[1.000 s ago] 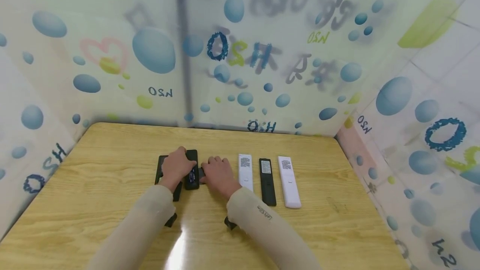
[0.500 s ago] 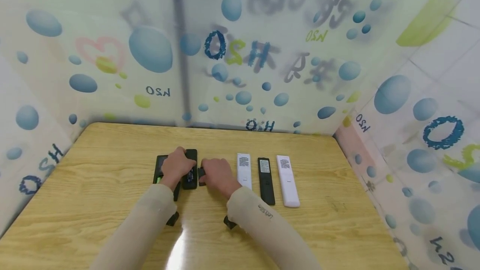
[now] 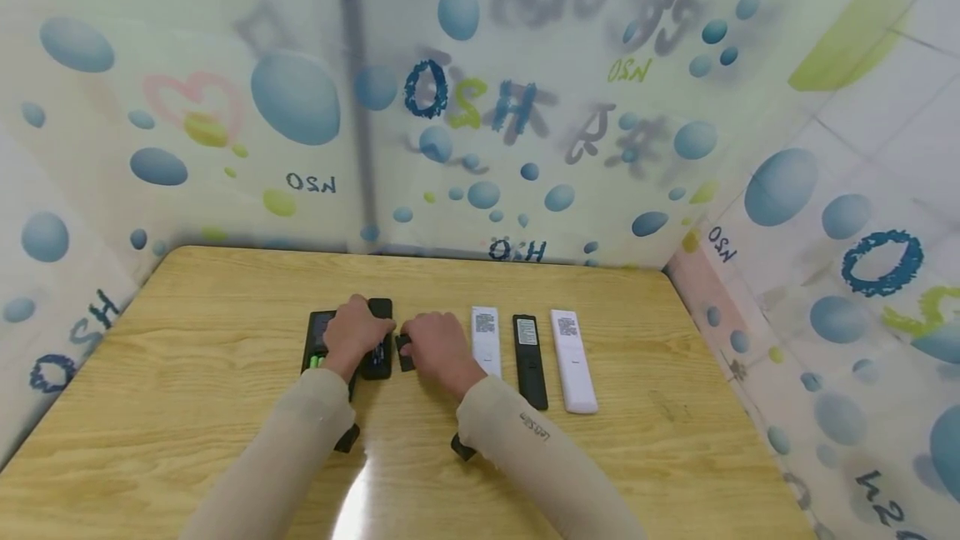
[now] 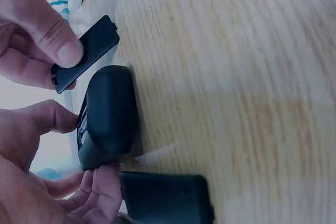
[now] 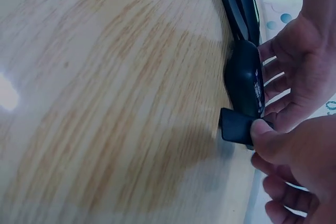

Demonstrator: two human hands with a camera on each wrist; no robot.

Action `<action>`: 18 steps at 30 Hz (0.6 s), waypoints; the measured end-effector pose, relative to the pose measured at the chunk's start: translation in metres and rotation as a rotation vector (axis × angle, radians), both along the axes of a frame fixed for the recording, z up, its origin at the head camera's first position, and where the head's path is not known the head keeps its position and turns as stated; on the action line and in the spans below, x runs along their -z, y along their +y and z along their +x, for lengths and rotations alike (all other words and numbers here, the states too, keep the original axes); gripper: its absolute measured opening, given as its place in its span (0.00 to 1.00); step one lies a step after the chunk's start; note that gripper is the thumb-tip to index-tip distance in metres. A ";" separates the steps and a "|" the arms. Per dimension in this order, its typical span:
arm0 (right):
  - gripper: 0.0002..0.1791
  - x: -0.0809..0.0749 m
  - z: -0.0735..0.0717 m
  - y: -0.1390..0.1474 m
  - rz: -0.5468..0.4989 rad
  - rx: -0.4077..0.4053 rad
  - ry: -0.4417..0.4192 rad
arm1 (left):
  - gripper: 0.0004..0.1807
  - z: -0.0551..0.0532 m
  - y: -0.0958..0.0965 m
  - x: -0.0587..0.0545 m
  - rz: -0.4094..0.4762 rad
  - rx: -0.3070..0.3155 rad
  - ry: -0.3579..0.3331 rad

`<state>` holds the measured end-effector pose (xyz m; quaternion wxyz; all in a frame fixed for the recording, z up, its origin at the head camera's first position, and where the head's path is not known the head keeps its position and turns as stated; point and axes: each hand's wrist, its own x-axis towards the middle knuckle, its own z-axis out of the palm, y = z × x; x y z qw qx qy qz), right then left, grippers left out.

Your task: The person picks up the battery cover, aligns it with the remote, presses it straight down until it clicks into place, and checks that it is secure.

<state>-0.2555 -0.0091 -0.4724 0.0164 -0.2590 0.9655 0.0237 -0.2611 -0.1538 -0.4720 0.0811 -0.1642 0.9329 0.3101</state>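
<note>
My left hand (image 3: 352,333) grips a black remote control (image 3: 378,363) by its sides, thumb on one and fingers on the other. In the left wrist view this remote (image 4: 113,111) stays down at the tabletop. My right hand (image 3: 437,348) pinches a small black battery cover (image 3: 406,354) between thumb and fingers, just right of that remote. Small tabs show at the cover's (image 4: 89,53) ends in the left wrist view. Left of the left hand lies another black remote (image 3: 320,328), with green batteries (image 3: 315,362) showing, partly hidden by the hand. A separate black cover (image 4: 165,196) lies near it.
To the right, a white remote (image 3: 486,338), a black remote (image 3: 530,367) and another white remote (image 3: 573,365) lie in a row, labels up. The wooden table (image 3: 637,457) meets a patterned curtain wall (image 3: 480,148) at its back edge.
The cover in my right hand has turned and shows more of its dark face. My left hand keeps its grip on the remote. The green batteries have come into sight as the head view shifts slightly.
</note>
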 end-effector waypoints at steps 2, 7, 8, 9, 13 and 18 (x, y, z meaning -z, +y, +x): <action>0.12 -0.001 0.001 0.001 0.015 -0.019 0.058 | 0.37 0.000 0.000 0.000 0.004 0.000 0.004; 0.11 -0.004 0.003 0.005 -0.009 -0.035 0.126 | 0.39 -0.001 -0.002 0.002 0.061 0.007 0.012; 0.11 -0.004 0.004 0.006 -0.018 -0.038 0.131 | 0.39 -0.001 -0.003 0.003 0.075 0.009 0.015; 0.11 -0.005 0.004 0.007 -0.029 -0.040 0.137 | 0.38 -0.001 -0.004 0.003 0.087 0.011 0.018; 0.11 -0.008 0.007 0.011 -0.052 -0.048 0.159 | 0.34 -0.002 -0.008 0.005 0.117 0.024 0.041; 0.11 -0.012 0.009 0.015 -0.081 -0.057 0.172 | 0.32 -0.001 -0.009 0.004 0.198 0.054 0.088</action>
